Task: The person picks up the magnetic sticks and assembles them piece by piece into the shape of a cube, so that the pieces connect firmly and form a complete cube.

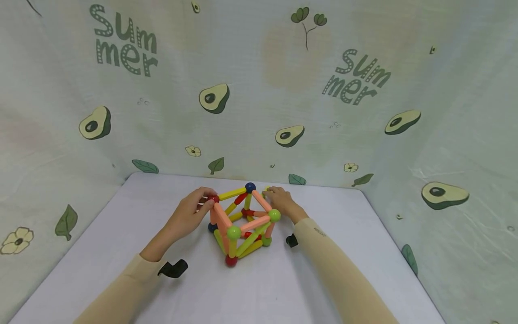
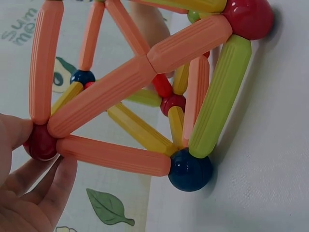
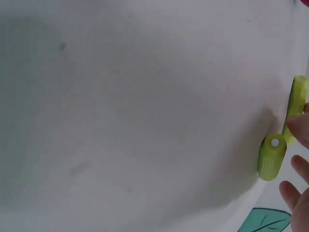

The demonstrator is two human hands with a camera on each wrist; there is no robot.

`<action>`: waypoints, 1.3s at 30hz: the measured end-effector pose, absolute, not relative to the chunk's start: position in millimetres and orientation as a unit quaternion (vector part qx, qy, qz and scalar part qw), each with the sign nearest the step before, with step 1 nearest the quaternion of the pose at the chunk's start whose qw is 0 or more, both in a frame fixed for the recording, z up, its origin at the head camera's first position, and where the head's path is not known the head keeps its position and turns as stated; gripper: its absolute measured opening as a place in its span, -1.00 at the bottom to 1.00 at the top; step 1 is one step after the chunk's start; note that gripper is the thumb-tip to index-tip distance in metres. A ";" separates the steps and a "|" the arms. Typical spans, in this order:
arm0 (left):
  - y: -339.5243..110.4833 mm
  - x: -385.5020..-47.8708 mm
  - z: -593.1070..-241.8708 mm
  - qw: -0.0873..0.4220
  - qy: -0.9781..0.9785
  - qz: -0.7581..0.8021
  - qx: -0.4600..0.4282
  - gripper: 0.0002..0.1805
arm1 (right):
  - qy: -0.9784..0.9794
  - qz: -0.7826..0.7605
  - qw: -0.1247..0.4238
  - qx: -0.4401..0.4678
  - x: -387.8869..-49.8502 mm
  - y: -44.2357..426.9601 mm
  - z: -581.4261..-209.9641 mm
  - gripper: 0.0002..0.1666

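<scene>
A frame of magnetic building sticks and coloured balls stands on the table. My left hand grips the red ball at its upper left corner, where orange sticks meet. A blue ball sits at the lower end of one orange stick. Behind the frame's right side, my right hand pinches a yellow-green stick with its fingertips, mostly cut off in the right wrist view. Beside that lies a second yellow-green stick, its round metal end showing.
The white table carries the frame near its far side. A patterned cloth with avocados and leaves hangs behind and along both sides. Black wrist-camera parts jut out below the left forearm.
</scene>
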State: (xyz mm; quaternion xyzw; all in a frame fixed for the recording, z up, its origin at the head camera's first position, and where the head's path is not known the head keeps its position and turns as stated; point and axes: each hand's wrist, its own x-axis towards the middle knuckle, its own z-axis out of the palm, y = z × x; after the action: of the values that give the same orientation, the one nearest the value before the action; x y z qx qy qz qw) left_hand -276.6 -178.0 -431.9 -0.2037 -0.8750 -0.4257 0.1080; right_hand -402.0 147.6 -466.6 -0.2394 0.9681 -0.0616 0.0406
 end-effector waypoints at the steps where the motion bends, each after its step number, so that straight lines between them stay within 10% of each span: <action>1: -177.6 -276.3 -431.3 0.109 -0.876 -0.424 -0.203 -0.65 | 0.967 -0.068 0.032 -0.242 -401.9 147.9 -466.5 -0.45; 20: -188.7 -264.4 -433.1 0.101 -0.882 -0.411 -0.206 -0.65 | 0.952 -0.113 -0.027 -0.284 -396.3 163.5 -466.3 -0.80; 39: -189.8 -259.3 -431.9 0.091 -0.883 -0.407 -0.216 -0.61 | 0.905 -0.237 -0.137 -0.325 -323.7 172.2 -364.5 -0.71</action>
State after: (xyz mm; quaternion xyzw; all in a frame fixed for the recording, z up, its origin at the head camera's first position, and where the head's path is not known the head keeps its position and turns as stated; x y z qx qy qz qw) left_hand -259.3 -189.8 -431.9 -0.2159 -0.8829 -0.4069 0.0908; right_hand -323.7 172.2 -364.5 -0.3250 0.9051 -0.2375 -0.1371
